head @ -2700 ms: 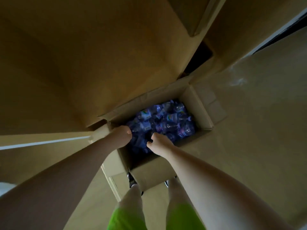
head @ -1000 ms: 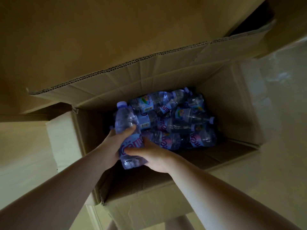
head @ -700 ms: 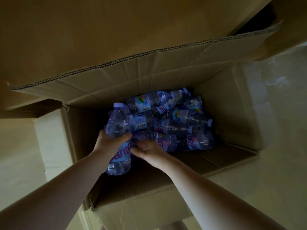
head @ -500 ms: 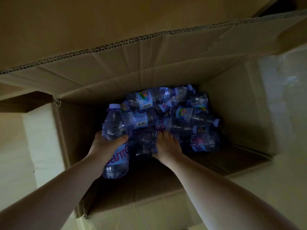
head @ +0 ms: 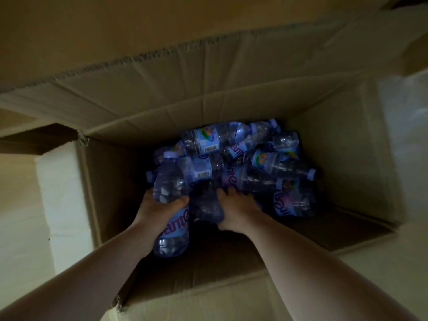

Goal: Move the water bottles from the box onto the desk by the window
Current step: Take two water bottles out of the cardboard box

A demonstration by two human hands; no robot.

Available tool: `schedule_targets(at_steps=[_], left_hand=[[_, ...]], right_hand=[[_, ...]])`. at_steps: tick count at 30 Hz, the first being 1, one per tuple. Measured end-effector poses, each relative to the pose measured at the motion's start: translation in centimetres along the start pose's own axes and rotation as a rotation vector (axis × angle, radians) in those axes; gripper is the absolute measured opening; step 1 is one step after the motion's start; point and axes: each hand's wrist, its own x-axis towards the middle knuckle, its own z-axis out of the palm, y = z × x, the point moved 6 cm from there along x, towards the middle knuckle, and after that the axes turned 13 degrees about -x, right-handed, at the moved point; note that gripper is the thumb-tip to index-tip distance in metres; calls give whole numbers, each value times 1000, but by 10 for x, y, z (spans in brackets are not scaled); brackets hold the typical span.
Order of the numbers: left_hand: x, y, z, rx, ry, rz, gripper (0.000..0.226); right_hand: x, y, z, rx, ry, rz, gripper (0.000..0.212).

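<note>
Left hand (head: 159,208) grips upright bottle (head: 171,200); right hand (head: 235,210) closing on dark bottle (head: 207,202) just left, long axis near-far, in box (head: 104,193).

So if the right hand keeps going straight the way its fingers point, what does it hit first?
The right hand already touches a dark bottle; straight on lies the labelled bottle on the pile, though depth is unclear.

Both hands (head: 159,208) on boxed bottles (head: 243,167)

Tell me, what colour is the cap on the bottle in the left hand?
Pale lilac cap, seen in the head view.
</note>
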Motion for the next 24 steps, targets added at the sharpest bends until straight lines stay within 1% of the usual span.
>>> schedule_targets(at_steps=[3,5,6,7,9,10,13,15,17,20,22,24], left_hand=[[-18,16,-4,50,5,9,36],[-35,31,-8,84,-6,44,29],[-44,39,-10,98,-13,61,30],[-55,49,-12,115,-20,82,35],[-76,65,-19,132,-13,122,54],[-88,73,-23,132,-1,135,56],[-122,95,-34,104,43,179,34],[-152,108,-38,77,69,217,32],[-184,121,-43,41,117,264,38],[-233,130,-60,-23,242,278,49],[-267,133,-75,-46,295,301,57],[-303,136,-93,-88,337,326,59]], right_hand=[[-28,-7,-21,54,30,18,82],[-46,-7,-38,208,40,71,80],[-56,-6,-46,302,48,105,80],[-66,-5,-55,393,67,139,78],[-90,-4,-76,578,136,200,73],[-104,-5,-86,677,175,224,69],[-146,-12,-119,879,301,262,57],[-176,-19,-138,949,374,274,52],[-205,-29,-155,973,434,276,50],[-247,-43,-176,958,513,298,57],[-277,-54,-196,950,577,296,63],[-306,-67,-219,941,620,300,63]])
